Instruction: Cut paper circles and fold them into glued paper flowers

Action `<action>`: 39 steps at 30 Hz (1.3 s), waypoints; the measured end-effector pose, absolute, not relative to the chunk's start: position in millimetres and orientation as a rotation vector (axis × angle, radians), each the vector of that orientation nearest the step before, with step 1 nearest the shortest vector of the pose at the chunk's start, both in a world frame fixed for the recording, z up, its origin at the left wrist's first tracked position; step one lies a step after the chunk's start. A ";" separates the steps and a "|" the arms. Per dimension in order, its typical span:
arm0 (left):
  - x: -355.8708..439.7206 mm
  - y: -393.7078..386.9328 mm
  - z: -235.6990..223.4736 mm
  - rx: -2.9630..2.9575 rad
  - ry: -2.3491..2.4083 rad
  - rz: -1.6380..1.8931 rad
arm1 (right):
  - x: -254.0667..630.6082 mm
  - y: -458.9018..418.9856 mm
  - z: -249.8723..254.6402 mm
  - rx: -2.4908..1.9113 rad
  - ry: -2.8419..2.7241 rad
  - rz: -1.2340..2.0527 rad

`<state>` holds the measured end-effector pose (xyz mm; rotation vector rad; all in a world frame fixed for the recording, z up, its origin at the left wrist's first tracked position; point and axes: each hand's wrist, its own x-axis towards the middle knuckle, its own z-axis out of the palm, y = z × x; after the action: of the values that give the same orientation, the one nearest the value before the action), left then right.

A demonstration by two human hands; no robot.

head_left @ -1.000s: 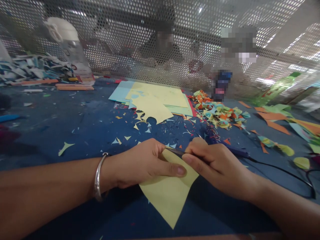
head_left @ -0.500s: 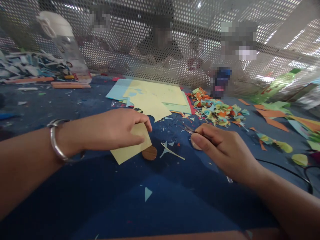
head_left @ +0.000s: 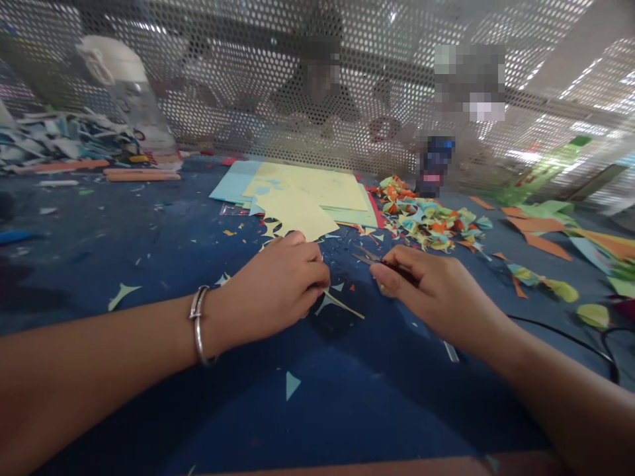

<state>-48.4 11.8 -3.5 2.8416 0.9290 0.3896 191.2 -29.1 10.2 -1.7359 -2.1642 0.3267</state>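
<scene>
My left hand (head_left: 278, 284), with a silver bangle on its wrist, is low over the blue tabletop, fingers curled inward. Whatever its fingers pinch is hidden beneath the hand. Beside its fingertips lie a thin curved yellow paper strip (head_left: 347, 306) and a pale blue scrap (head_left: 325, 304). My right hand (head_left: 431, 284) grips small scissors (head_left: 370, 258), their blades slightly apart and pointing left and away from me. Beyond my left hand, a cut-out yellow sheet (head_left: 302, 215) rests on a stack of coloured paper (head_left: 233, 180).
Folded paper pieces (head_left: 436, 221) are heaped at the back right, with orange offcuts (head_left: 543, 237) beyond. A black cable (head_left: 560, 336) curves near my right forearm. At the back left stands a bottle (head_left: 141, 112) by paper strips (head_left: 59, 139). A perforated screen (head_left: 238, 86) borders the table.
My left hand took the yellow square left, off the cutting spot, then came back right with fingers curled; the square and a round brown disc no longer show. My right hand keeps the scissors.
</scene>
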 end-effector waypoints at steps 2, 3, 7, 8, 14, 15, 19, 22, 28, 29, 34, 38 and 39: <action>-48.5 15.5 -5.6 2.840 0.893 0.380 | 192.1 -27.5 9.0 -1.793 -2.187 0.305; -48.8 17.1 -6.8 2.842 0.871 0.382 | 192.3 -26.8 8.5 -1.826 -2.198 0.286; -51.6 21.7 -10.1 2.802 0.859 0.555 | 192.0 -25.4 7.5 -1.952 -2.231 0.198; -52.4 22.1 -9.9 2.773 0.873 0.629 | 191.5 -25.5 7.3 -1.980 -2.241 0.183; -54.8 17.7 -2.9 2.472 1.008 0.872 | 183.9 -30.7 8.2 -2.043 -2.360 0.125; -54.8 16.9 -2.0 2.418 1.035 0.879 | 182.5 -32.6 8.6 -2.035 -2.381 0.123; -54.4 14.6 -2.0 2.267 1.071 0.834 | 179.4 -40.9 10.4 -1.980 -2.451 0.131; -53.7 13.0 -3.3 2.248 1.015 0.811 | 180.3 -45.5 11.0 -1.910 -2.501 0.008; -52.3 10.3 -3.4 2.353 0.895 0.912 | 181.7 -51.0 13.0 -1.482 -2.234 0.016; -52.4 10.0 -3.6 2.366 0.884 0.922 | 181.2 -51.9 13.4 -1.430 -2.181 0.061; -53.4 9.4 -5.5 2.429 0.824 0.917 | 177.4 -55.1 14.4 -1.290 -2.097 0.083; -52.8 9.2 -5.2 2.455 0.821 0.895 | 176.1 -56.0 16.3 -1.244 -2.164 0.020; -52.4 9.0 -4.8 2.458 0.825 0.892 | 176.1 -56.3 16.9 -1.240 -2.187 0.010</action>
<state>-52.4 9.0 -4.8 2.4582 0.8250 0.8916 176.1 -56.3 16.9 -1.2403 -2.1868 0.0098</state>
